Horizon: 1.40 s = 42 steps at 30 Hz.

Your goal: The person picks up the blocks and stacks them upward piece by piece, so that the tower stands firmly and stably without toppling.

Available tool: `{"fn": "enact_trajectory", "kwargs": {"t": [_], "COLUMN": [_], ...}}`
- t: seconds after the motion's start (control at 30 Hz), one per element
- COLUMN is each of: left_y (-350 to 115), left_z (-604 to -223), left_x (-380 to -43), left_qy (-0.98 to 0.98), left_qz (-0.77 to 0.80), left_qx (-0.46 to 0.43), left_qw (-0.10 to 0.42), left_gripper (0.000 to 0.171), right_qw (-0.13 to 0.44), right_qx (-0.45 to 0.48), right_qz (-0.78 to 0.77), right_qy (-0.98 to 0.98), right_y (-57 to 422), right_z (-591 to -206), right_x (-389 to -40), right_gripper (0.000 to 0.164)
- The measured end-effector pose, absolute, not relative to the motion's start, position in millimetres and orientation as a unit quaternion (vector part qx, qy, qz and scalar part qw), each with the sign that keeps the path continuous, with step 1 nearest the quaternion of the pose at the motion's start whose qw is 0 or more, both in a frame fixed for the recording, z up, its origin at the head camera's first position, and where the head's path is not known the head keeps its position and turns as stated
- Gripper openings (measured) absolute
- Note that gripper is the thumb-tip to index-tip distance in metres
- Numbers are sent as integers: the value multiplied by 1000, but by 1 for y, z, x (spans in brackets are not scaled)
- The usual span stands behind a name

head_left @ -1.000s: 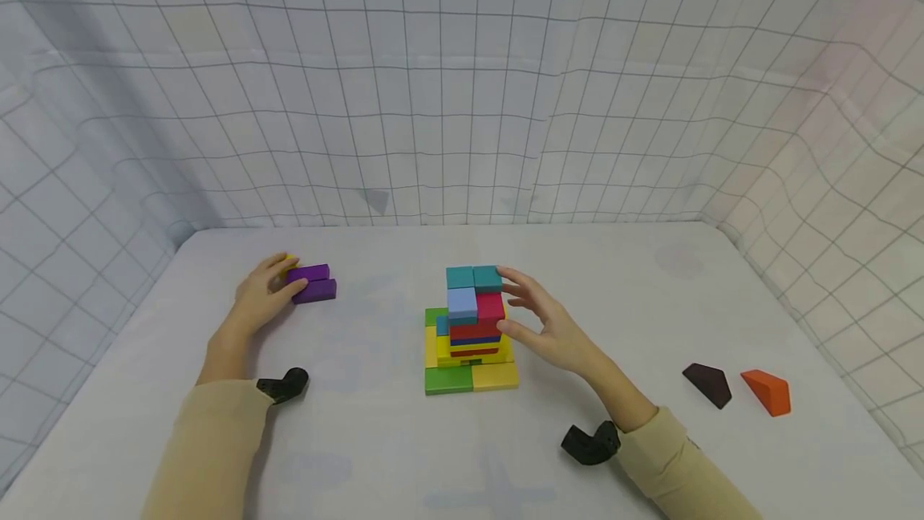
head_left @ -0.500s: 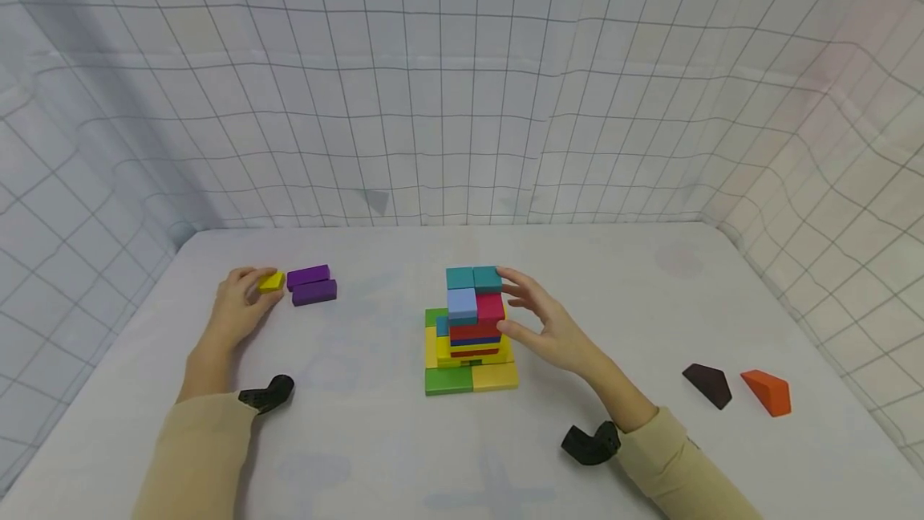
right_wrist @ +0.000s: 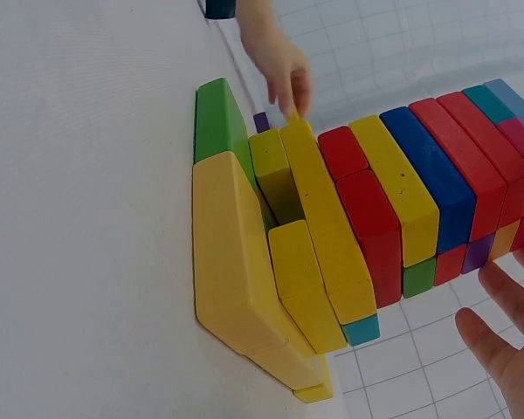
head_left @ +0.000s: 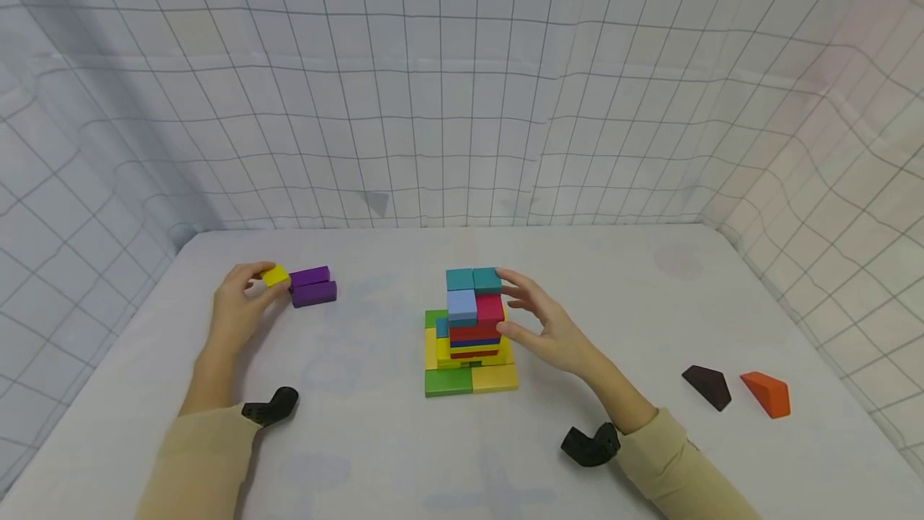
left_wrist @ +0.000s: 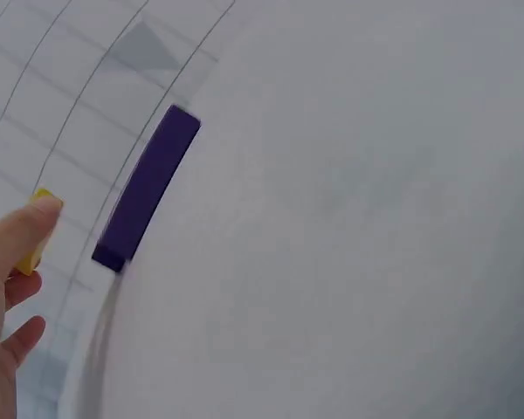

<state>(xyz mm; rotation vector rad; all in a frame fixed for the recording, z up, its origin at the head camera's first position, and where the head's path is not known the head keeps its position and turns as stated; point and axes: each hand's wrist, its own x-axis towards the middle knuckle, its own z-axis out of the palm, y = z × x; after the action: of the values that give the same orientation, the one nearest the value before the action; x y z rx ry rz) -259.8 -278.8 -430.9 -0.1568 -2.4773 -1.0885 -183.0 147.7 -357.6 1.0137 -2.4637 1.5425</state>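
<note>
At the left, my left hand point(head_left: 237, 303) pinches a small yellow block point(head_left: 275, 276) between thumb and fingers. In the left wrist view the thumb lies over that yellow block point(left_wrist: 30, 260). Just right of it are two purple blocks point(head_left: 314, 294), side by side. A tower of coloured blocks point(head_left: 462, 305) stands mid-table on a base of green and yellow blocks point(head_left: 449, 381). My right hand point(head_left: 552, 329) stays at the tower's right side, fingers spread and loosely bent. In the right wrist view, the thumb is right at a pink block point(right_wrist: 513, 137) near the top.
Towards the right lie a dark brown angular block point(head_left: 708, 386) and an orange one point(head_left: 769, 393). White grid-patterned cloth point(head_left: 462, 103) hangs behind the white table point(head_left: 375, 440) and along both sides. Each wrist carries a black camera mount point(head_left: 592, 445).
My left hand has left the purple blocks, moved left and picked up the small yellow block, which has risen slightly and tilted. The right hand and the tower have kept their places.
</note>
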Motion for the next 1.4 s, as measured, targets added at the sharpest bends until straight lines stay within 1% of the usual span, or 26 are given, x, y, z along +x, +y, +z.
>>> {"fn": "enact_trajectory", "kwargs": {"t": [0.13,0.23,0.37,0.47,0.6,0.73,0.83,1.07,1.4], "left_y": [-245,-212,-165,-133,-99,-72,-58,-47,-49], "left_z": [-408,-387,-360,-348,-341,-340,-342,-348,-354], "left_x": [-260,-254,-239,-226,-212,-205,-202,-202,-205], "left_qy": [-874,-848,-810,-793,-780,-765,-767,-786,-794], "left_qz": [-400,-427,-469,-487,-493,-485,-456,-370,-326], "left_qx": [-117,-182,-263,-303,-341,-386,-412,-432,-437], "left_qw": [249,257,234,207,181,176,186,243,270], "left_gripper": [35,33,33,34,36,36,36,40,41], "right_qw": [32,32,32,32,30,27,25,22,28], "right_qx": [331,331,329,329,327,329,335,340,345], "right_qz": [499,497,497,497,502,504,502,502,497], "right_qy": [-801,-801,-802,-803,-800,-798,-797,-795,-796], "right_y": [147,147,147,148,148,150,150,150,150], "right_z": [-358,-357,-357,-357,-357,-359,-359,-359,-359], "right_x": [-183,-183,-183,-182,-183,-184,-184,-184,-185], "right_gripper": [64,64,65,64,64,63,62,61,61]}}
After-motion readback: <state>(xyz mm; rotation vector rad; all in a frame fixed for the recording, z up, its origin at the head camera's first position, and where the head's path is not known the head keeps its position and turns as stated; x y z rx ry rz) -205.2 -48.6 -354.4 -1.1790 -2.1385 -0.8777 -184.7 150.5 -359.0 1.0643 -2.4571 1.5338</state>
